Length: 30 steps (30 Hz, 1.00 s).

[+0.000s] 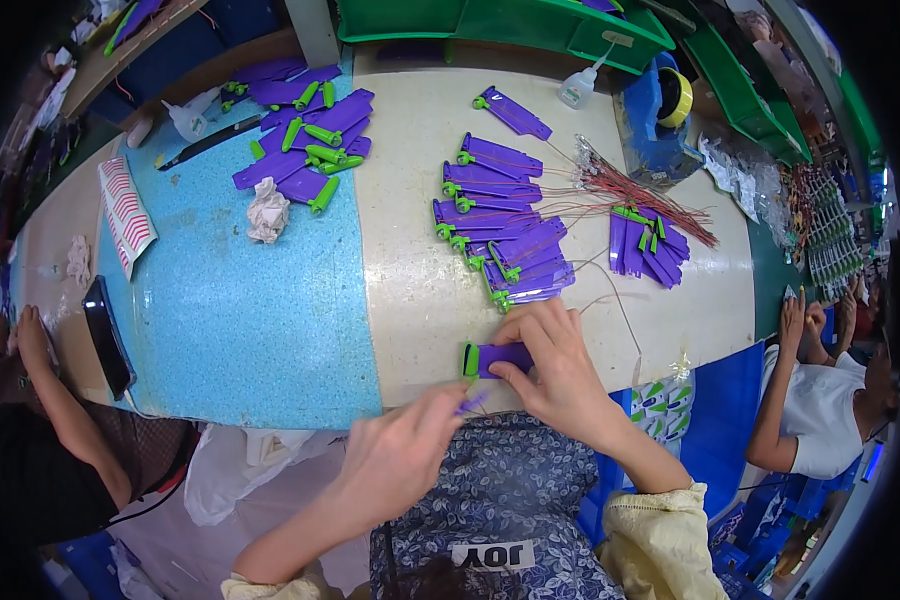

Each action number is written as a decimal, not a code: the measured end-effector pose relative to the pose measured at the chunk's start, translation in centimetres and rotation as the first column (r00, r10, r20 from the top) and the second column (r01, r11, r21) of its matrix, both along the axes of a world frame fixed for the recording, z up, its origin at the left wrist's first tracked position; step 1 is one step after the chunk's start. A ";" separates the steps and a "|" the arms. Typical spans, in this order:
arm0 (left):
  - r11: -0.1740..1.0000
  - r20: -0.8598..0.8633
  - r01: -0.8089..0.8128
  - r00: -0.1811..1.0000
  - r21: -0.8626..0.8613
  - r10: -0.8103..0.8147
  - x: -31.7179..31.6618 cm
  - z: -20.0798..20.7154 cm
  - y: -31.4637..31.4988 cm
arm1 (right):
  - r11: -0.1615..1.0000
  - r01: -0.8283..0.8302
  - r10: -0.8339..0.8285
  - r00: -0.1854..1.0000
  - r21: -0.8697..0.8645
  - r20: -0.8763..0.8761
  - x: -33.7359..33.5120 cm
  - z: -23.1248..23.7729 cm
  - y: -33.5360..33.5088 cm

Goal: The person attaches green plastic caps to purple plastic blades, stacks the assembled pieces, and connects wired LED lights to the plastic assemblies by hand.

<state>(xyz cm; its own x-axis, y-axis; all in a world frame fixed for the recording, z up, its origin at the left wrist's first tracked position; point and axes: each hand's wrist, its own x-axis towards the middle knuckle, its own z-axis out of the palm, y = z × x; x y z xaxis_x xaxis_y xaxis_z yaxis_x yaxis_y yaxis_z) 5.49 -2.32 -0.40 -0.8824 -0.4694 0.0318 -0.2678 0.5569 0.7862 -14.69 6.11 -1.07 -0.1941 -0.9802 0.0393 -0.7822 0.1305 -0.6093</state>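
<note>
And here's the right hand (560, 375), thumb and fingers pinching a purple piece (502, 358) at the worktop's (410, 290) near edge, its green end (472, 360) pointing left! Just below, the left hand (402, 450) curls its fingers by a small purple blur (471, 404); can't tell its grip. Beyond, wired purple pieces (500, 187) overlap, beside bundled red wires (650, 195).

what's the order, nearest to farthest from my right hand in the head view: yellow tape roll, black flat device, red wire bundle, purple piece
1. purple piece, gripped in the right hand
2. red wire bundle, beyond the hand, toward the right
3. yellow tape roll, farther back on the right
4. black flat device, far left
</note>
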 end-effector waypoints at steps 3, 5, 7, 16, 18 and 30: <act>0.980 0.331 -0.199 0.925 0.001 0.188 -0.2 0.5 -0.8 | 0.982 0.177 -0.186 0.878 0.064 0.440 0.1 -0.5 0.8; 0.977 0.309 -0.207 0.934 0.056 0.180 -0.8 -0.6 -1.2 | 0.977 0.208 -0.178 0.912 -0.042 0.369 -0.2 0.2 0.6; 0.965 0.183 -0.258 0.952 0.045 0.246 -1.5 -0.6 -0.9 | 0.959 0.274 -0.234 0.912 -0.078 0.337 -0.5 0.4 0.8; 0.977 0.200 0.175 0.960 0.117 -0.196 2.4 2.5 -1.5 | 0.942 0.299 -0.334 0.813 0.149 0.477 1.7 0.0 2.2; 0.972 0.275 0.231 0.932 0.052 -0.236 1.8 2.7 -0.6 | 0.936 0.294 -0.351 0.818 0.194 0.456 2.0 -0.3 2.0; 0.987 0.103 0.152 0.984 -0.057 -0.146 0.5 0.7 0.5 | 0.975 0.203 -0.222 0.927 0.093 0.302 2.0 -0.7 2.8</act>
<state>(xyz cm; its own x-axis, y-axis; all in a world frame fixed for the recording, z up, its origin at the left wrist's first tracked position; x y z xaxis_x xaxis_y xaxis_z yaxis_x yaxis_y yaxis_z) 5.94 -1.86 0.34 -0.9426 -0.3323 -0.0322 -0.2521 0.6450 0.7214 -12.73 8.94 -1.78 -0.3912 -0.9134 -0.1124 -0.5069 0.3158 -0.8021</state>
